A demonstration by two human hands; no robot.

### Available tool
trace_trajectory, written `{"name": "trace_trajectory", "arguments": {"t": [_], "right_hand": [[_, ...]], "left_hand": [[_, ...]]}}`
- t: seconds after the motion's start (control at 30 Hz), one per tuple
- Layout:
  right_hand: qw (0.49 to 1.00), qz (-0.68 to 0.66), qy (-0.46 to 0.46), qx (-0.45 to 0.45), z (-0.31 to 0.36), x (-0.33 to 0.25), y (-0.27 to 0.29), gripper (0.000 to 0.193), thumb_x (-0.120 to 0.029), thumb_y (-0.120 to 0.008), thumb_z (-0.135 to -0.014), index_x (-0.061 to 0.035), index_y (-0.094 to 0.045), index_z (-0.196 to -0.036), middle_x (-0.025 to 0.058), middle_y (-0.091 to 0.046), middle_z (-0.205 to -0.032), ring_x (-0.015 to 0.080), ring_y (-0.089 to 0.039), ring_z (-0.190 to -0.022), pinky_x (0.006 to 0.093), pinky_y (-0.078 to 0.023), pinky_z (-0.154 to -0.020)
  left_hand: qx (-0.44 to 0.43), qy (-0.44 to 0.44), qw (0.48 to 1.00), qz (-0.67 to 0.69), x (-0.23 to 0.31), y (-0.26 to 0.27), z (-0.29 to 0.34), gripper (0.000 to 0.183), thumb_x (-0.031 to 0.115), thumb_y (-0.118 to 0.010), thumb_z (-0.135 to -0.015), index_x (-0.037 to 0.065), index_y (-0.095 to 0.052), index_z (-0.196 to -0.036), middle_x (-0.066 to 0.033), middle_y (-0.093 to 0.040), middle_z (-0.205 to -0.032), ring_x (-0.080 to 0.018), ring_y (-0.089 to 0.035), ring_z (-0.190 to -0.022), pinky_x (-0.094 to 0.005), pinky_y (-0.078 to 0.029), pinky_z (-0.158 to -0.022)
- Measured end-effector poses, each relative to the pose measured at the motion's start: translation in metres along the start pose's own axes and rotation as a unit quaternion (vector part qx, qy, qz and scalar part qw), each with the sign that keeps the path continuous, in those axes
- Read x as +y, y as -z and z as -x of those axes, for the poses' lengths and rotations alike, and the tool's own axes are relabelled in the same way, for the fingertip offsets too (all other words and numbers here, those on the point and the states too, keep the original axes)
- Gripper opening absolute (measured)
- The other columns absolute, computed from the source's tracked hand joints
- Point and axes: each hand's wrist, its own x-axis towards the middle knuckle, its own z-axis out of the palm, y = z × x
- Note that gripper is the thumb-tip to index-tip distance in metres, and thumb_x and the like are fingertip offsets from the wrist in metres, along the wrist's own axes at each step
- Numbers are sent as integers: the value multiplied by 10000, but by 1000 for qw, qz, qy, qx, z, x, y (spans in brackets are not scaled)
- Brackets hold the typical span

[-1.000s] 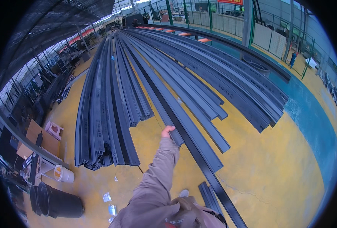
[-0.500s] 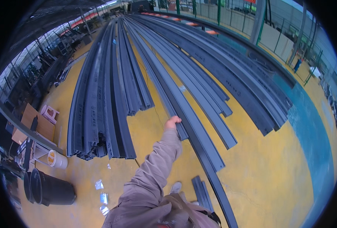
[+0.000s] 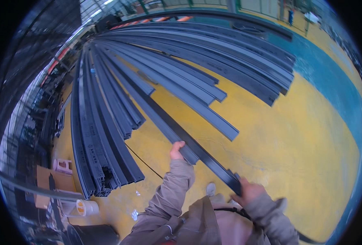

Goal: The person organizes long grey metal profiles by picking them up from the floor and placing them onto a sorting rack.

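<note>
My left hand (image 3: 177, 150) is closed around the near end of a dark grey profile bar (image 3: 192, 157), thumb on top. Against that bar runs a longer black profile bar (image 3: 207, 160), reaching back toward the pile. At its near end my right hand (image 3: 248, 191), slightly blurred, is closed on the bar, fingers around its edge. Both bars slant from the far left toward my right side, above the floor. To their right lie several grey profile bars (image 3: 213, 118) with staggered ends.
A thick bundle of dark profiles (image 3: 103, 159) stands at the left, more dark profiles (image 3: 246, 73) at the far right. At the lower left are a white bucket (image 3: 87, 207), a black bin (image 3: 93, 234) and a pink stool (image 3: 62, 166). The floor (image 3: 287, 139) is yellow.
My right hand has come into view, on the black bar's near end. That end, earlier at the lower edge, now shows higher up. The view has turned right and my left hand sits lower.
</note>
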Motion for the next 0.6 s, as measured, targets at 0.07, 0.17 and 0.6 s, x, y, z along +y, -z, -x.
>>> {"name": "trace_trajectory", "arguments": {"t": [0.07,0.17,0.6], "right_hand": [[975,-136,-110,-135,47,39,30,438,-410,-761,-760,-24,-616,-908,132,-611,-640,271,-604,-579,369,-493,-562],[868,-382,-311,-70,213,164,-27,482,-484,-678,-833,-5,-629,-845,73,-628,-663,158,-591,-607,320,-490,-560],[981,21,-190,42,85,34,12,555,-516,-517,-910,-24,-631,-679,226,-560,-566,424,-584,-563,487,-457,-538]], "left_hand": [[52,-8,999,4,-7,-5,-2,336,141,-577,-728,-47,-555,-1006,-227,-636,-870,-362,-635,-755,-450,-551,-730],[104,-54,990,-74,-22,-12,-3,184,94,-637,-694,-10,-561,-826,-102,-608,-760,-239,-610,-618,-362,-537,-611],[98,25,995,-27,-57,-43,106,198,199,-621,-793,81,-587,-949,-68,-626,-835,-231,-641,-726,-371,-560,-672]]}}
